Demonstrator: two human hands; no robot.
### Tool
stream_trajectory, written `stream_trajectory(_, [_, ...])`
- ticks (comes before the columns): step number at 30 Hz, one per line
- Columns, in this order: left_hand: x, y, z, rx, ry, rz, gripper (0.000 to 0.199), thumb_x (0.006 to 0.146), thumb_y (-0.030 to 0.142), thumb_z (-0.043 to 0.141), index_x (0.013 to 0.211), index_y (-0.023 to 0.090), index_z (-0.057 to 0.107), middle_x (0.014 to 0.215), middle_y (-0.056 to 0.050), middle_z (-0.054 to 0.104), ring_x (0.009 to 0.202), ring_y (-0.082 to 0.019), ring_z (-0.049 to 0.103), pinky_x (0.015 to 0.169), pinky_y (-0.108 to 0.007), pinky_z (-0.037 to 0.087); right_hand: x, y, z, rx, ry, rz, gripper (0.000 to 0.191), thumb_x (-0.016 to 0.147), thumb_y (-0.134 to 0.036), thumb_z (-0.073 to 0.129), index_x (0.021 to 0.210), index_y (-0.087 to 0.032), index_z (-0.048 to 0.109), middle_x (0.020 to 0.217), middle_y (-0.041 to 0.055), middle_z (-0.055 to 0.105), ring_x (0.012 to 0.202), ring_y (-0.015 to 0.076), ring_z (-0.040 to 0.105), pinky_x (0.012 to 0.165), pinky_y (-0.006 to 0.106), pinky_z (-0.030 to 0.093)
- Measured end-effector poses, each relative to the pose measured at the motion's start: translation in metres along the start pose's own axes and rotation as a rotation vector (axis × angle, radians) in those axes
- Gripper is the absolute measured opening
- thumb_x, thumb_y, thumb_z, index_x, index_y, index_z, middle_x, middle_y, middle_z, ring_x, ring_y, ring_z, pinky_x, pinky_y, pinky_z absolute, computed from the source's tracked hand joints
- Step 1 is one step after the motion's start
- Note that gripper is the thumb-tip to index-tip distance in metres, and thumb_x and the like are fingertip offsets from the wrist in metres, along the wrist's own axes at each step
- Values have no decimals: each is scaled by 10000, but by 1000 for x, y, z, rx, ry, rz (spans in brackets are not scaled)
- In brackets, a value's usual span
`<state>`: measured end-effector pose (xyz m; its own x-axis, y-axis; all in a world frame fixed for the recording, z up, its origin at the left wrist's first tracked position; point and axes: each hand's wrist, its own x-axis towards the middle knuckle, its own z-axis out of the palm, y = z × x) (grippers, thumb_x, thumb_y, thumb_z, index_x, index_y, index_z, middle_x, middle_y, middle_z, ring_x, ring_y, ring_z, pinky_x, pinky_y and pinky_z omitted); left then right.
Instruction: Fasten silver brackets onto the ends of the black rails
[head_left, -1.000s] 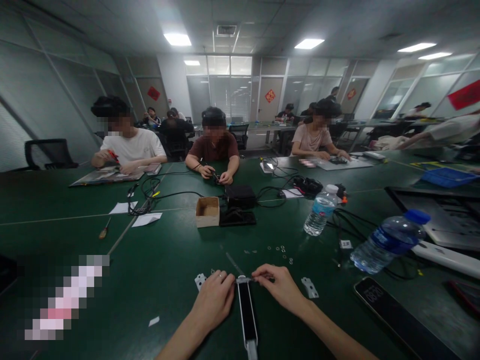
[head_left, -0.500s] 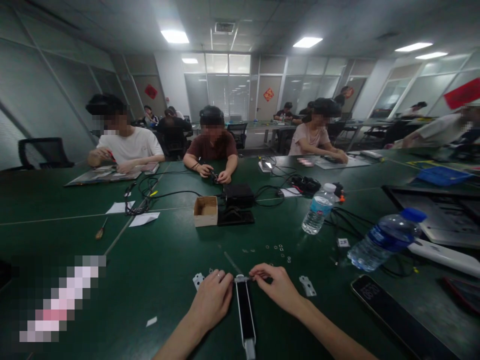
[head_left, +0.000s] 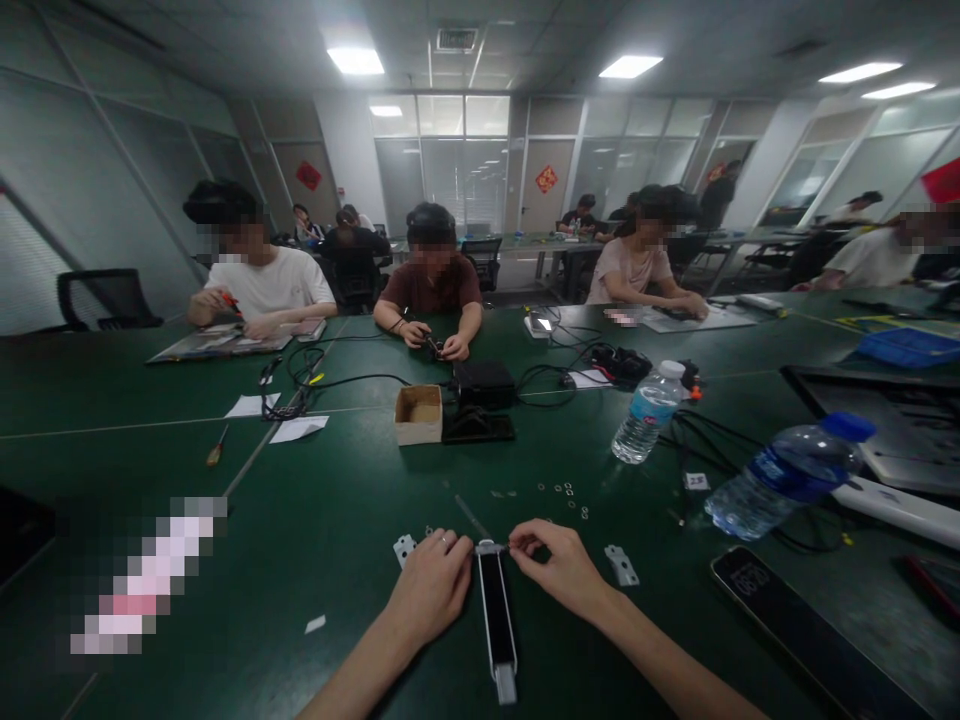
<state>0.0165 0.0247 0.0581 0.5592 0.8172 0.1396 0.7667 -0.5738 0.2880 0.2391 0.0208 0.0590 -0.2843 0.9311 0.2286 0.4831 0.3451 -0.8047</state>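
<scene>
A long, narrow device (head_left: 496, 610) with a black face and a pale frame lies in front of me, its silver near end pointing toward me. At its far end, on the left side, my left hand (head_left: 435, 582) is closed, with its fingertips against the edge. My right hand (head_left: 561, 562) pinches at the right side of that same end; whatever sits between thumb and forefinger is too small to make out. One pale plate with holes (head_left: 404, 550) lies partly behind my left hand. A similar plate (head_left: 621, 565) rests to the right of my right hand.
Several small rings (head_left: 568, 490) and a clear strip (head_left: 470, 514) lie beyond my hands. A phone (head_left: 780, 620), two water bottles and cables are on the right. Farther off stand an open box (head_left: 418, 415) and a screwdriver (head_left: 217, 447). Co-workers sit across the table.
The view has turned slightly left, so everything appears a little farther right. Both hands remain at the far end of the device, with hardly any change in their grip.
</scene>
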Motion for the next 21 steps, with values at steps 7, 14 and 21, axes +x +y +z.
stream_trajectory(7, [1,1,-2,5,-12,0,199,955,158,366,991,189,559,914,-59,581,857,-212,537,809,-350,440,0,-4,-2,-71,-28,19,139,812,-167,595,936,-194,652,894,38,661,811,173,620,742,306,528])
stream_trajectory(14, [0,-1,0,8,1,5,216,947,157,369,989,196,577,886,-57,586,837,-209,539,786,-340,452,2,-2,0,-87,-43,25,134,814,-176,616,939,-201,659,900,38,652,835,182,613,774,319,516])
stream_trajectory(21, [0,3,-3,41,32,18,205,950,183,389,971,200,593,884,-60,600,838,-216,568,819,-364,468,1,3,2,-87,-46,-4,161,858,-254,608,1000,-219,673,974,49,652,890,196,609,798,322,504])
